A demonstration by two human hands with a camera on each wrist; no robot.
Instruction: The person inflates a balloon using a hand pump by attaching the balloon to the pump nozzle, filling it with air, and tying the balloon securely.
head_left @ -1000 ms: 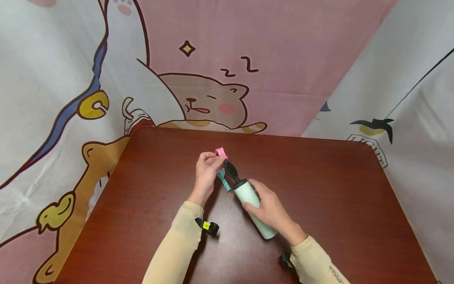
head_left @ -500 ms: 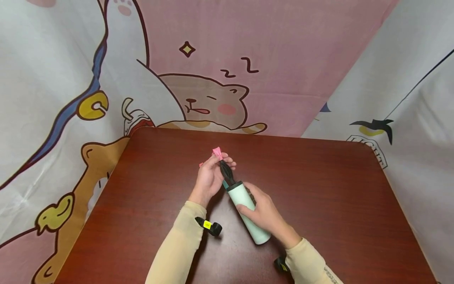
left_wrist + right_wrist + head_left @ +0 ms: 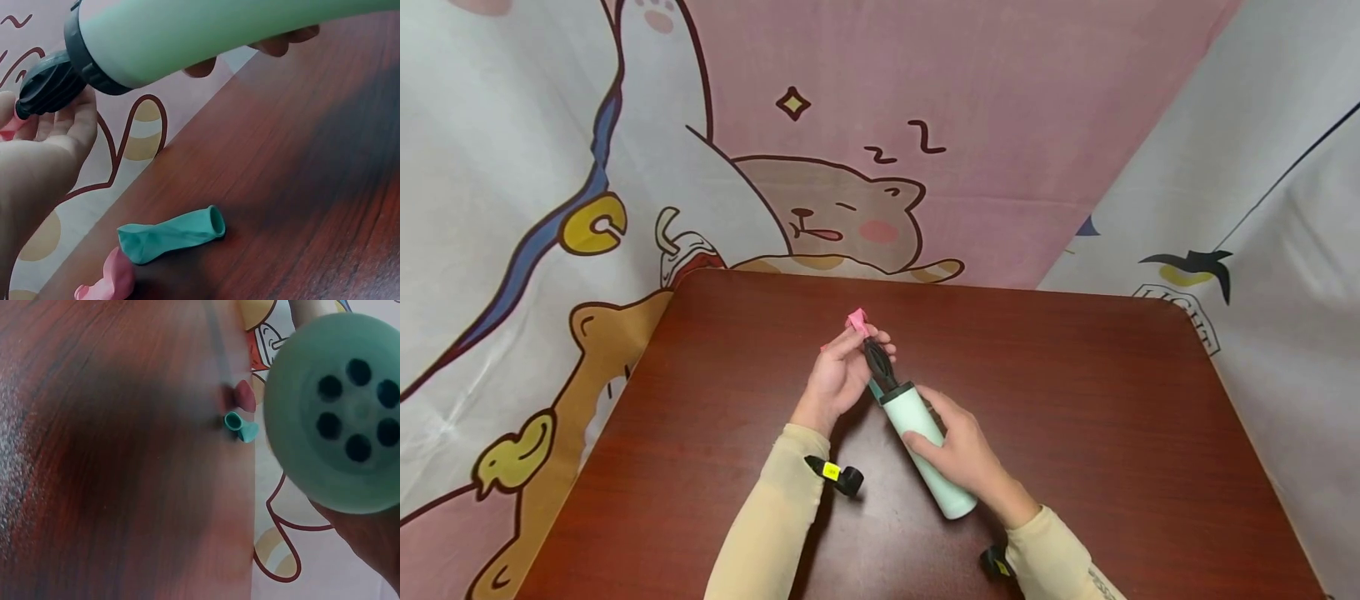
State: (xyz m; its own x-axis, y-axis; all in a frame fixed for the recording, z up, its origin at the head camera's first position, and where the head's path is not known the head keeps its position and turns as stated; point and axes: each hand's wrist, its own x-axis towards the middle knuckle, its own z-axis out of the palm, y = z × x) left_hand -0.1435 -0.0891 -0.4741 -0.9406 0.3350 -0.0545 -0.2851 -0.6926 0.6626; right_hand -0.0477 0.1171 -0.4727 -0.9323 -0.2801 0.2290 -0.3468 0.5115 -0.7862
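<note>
My right hand grips the pale green body of a hand balloon pump from the right. The pump tilts up and to the left, its ribbed black nozzle reaching the left hand. There, thumb and fingers pinch a limp pink balloon at the nozzle's tip. Below the pump, a flat teal balloon lies on the table with its mouth open. Beside it rests a second pink balloon. In the right wrist view, the pump's round end, pierced with several holes, fills the right side.
The dark red-brown wooden table stretches beneath both arms. Behind it hangs a cartoon-printed cloth. Small black cameras are strapped at the left wrist and the right wrist.
The left hand has turned palm up beneath the nozzle, with the pink balloon now at its tip. The pump has shifted slightly left, overlapping the teal balloon in the head view.
</note>
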